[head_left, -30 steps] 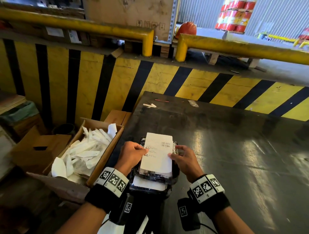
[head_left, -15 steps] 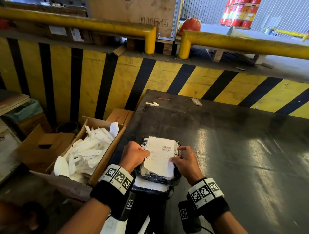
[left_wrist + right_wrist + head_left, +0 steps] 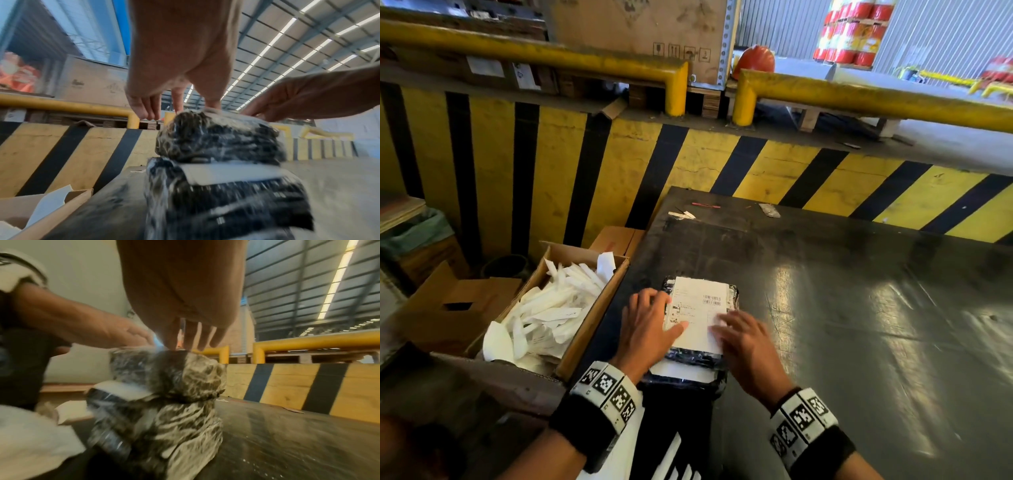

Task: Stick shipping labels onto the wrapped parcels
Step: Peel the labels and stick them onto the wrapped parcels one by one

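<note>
Two black-wrapped parcels are stacked at the near left edge of the dark table [image 3: 859, 308], the top parcel [image 3: 732, 296] resting on the lower parcel [image 3: 685, 380], which already bears a white label. The label [image 3: 698, 308] lies flat on the top parcel; the left hand [image 3: 645, 329] rests on its left edge and the right hand [image 3: 748, 346] on its near right corner, both with fingers extended and gripping nothing. A box [image 3: 592, 325] of white backing strips [image 3: 551, 308] stands just left of the table.
</note>
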Motion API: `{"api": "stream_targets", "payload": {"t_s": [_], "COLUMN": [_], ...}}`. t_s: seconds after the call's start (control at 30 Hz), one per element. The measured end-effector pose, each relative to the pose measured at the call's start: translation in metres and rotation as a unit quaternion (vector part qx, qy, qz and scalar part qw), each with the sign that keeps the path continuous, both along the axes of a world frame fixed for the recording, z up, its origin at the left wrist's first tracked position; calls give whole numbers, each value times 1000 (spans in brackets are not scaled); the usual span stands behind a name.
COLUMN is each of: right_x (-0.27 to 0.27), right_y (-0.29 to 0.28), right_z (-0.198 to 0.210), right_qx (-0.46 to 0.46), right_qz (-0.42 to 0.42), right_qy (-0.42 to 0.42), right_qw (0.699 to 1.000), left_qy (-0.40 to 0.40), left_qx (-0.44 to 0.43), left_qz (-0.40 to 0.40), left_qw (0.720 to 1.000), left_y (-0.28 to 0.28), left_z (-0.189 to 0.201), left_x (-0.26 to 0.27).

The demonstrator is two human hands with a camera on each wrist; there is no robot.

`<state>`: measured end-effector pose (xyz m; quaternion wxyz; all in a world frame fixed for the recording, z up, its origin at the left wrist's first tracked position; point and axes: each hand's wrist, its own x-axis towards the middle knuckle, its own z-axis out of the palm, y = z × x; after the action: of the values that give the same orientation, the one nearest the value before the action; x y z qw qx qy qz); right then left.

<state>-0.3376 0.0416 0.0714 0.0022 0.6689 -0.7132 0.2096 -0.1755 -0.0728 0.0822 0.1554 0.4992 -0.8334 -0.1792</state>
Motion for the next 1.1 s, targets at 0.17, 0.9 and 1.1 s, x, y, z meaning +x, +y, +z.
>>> {"api": "stream_targets", "payload": {"t_s": [0.17,0.9,1.1], "right_x": [7,22,11], "right_y": [27,-19,-67], "right_z": [-13,34,37], "right_qx": [77,215,262], "right_qz": [34,52,11], "right_qy": [26,99,120], "right_qw": [996,970,957], "left_qy": [-28,43,44], "left_qx": [121,126,126], "left_qz": [-69,-95,-78], "left_qw": [990,986,988], "left_y": [11,15,17], "left_z": [-27,-41,-35], "left_x": [6,14,13]}}
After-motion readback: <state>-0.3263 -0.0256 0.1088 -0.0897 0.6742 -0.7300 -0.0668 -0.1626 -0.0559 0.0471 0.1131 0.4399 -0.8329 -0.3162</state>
